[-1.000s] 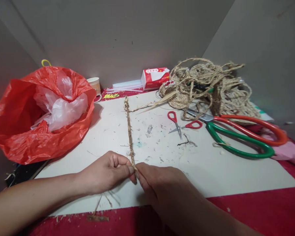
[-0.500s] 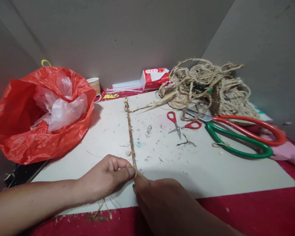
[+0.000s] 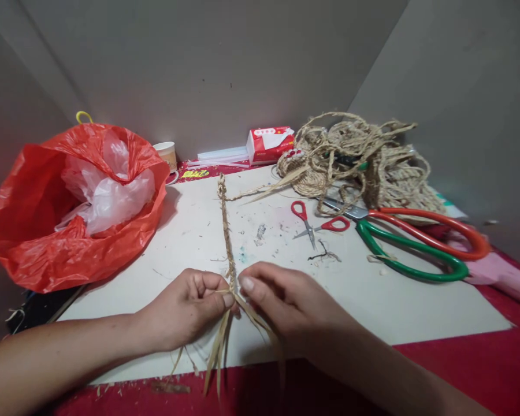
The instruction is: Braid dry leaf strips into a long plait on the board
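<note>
A thin braided straw cord [image 3: 226,231] runs down the middle of the white board [image 3: 190,231]. My left hand [image 3: 195,306] pinches its lower end between thumb and fingers. Loose flat strands [image 3: 219,346] fan out below that pinch. Just right of the cord is my right hand [image 3: 281,294], thumb and index finger curled near each other beside the strands; whether it grips one is unclear. Small red-handled scissors [image 3: 314,225] lie spread on the board.
A red plastic bag [image 3: 125,257] stands at left, with a paper cup [image 3: 167,155] behind it. At back are a tissue pack [image 3: 269,145] and white strips [image 3: 223,156]. Tangled straw rope [image 3: 381,156] and large green-and-red scissors [image 3: 416,248] lie right.
My right hand has come up from below the cord's end to its right side and turned, showing its thumb. The loose strands now show below my left hand. The view has shifted slightly.
</note>
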### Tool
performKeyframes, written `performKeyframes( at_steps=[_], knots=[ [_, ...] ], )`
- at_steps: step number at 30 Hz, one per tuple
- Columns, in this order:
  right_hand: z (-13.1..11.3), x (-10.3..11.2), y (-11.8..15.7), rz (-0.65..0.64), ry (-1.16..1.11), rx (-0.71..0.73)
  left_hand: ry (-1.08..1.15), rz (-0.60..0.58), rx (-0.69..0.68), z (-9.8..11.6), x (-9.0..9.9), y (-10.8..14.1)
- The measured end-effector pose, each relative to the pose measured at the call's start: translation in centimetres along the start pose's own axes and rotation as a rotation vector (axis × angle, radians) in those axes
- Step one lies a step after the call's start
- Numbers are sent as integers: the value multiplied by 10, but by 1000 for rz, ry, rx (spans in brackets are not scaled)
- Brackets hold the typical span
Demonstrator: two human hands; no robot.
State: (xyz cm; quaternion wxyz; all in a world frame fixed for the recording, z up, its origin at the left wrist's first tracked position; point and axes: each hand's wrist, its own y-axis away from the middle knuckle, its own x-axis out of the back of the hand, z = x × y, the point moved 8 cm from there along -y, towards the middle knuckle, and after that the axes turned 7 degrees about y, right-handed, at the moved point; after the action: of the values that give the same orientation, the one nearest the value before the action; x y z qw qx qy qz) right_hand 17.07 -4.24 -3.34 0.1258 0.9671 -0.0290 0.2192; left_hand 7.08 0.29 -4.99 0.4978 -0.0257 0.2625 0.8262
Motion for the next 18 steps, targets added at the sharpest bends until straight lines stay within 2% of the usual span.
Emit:
performKeyframes(
  at_steps=[3,5,8,14,18],
  knots=[
    [7,-28,-3,-257,-267,-57,19,-74,-20,-1,-7,0],
    [11,-37,-2,-337,-326,-97,16,-57,-12,-4,-5,1],
    [13,-39,-1,-347,-320,-113,7,-24,19,-9,-1,1],
    [12,-43,0,-401,-350,-103,27,-76,20,-6,-1,1],
    [13,-47,0,-469,-351,-123,-81,-97,31,-6,-2,1]
  ],
)
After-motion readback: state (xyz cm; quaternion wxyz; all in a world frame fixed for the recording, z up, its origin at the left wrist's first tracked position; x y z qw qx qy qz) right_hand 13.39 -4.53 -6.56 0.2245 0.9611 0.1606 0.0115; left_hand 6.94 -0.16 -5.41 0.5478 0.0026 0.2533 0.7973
